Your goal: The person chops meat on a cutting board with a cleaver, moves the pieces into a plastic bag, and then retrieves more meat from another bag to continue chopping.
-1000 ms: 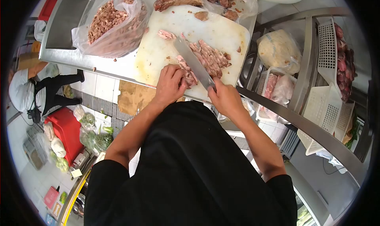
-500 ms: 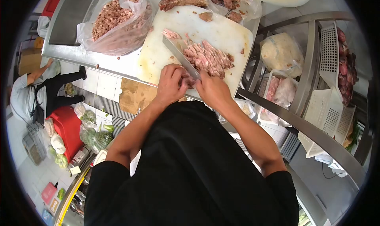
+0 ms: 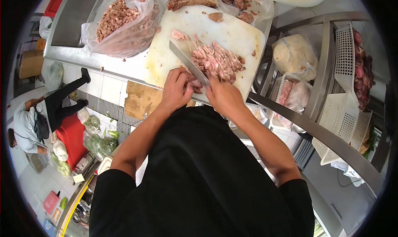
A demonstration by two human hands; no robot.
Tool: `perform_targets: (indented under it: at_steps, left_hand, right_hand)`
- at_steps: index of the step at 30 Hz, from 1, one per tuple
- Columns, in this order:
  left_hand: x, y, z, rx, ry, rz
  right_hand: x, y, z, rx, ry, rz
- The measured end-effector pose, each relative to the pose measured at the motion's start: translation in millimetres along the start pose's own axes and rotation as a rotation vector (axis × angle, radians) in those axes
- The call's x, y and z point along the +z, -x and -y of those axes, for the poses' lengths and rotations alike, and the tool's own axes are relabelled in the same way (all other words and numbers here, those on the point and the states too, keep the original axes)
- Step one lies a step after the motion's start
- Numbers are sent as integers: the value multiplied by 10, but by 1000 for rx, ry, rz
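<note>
My right hand (image 3: 224, 94) is wrapped round the handle of a knife (image 3: 187, 62), whose blade points up and to the left over the white cutting board (image 3: 166, 42). My left hand (image 3: 177, 87) is closed on a piece of meat (image 3: 195, 86) at the board's near edge, right beside the blade. Its fingertips are curled and partly hide the piece. Just right of the blade lies a pile of sliced meat strips (image 3: 219, 62). A smaller clump of strips (image 3: 179, 34) sits past the knife tip.
Left of the board stands a plastic bag of diced meat (image 3: 118, 23). Larger browned meat pieces (image 3: 191, 1) lie at the far edge. A metal rack (image 3: 298, 114) with baskets is on the right. Another person (image 3: 31, 121) is at far left near a red container (image 3: 74, 133).
My left hand has shifted slightly to the left, and the knife has moved very little. The person at far left has moved and turned.
</note>
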State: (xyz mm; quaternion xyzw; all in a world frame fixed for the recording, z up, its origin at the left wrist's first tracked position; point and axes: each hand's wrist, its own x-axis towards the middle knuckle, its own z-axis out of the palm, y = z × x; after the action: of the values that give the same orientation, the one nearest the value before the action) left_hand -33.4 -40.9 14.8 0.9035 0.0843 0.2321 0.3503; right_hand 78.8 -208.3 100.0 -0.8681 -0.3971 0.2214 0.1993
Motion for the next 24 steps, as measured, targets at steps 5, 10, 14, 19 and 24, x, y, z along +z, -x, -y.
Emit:
perform_targets:
  at_steps: [5,10,14,19,24]
  left_hand:
    - [108,93,45,-17,-59,29]
    - [101,76,66,9,-126,56]
    - [-217,141,102,-93,77,32]
    - [-336,137,121,-31,47,165]
    - [-135,50,160,6,50,174]
  right_hand:
    - [166,384,-108,157,-14,163]
    - [403,-280,3,28,-18,4]
    - [158,-258,91,66,-90,-50]
    - [-85,40,-171,178,-126,91]
    - [-266,444,-82,194,-49,197]
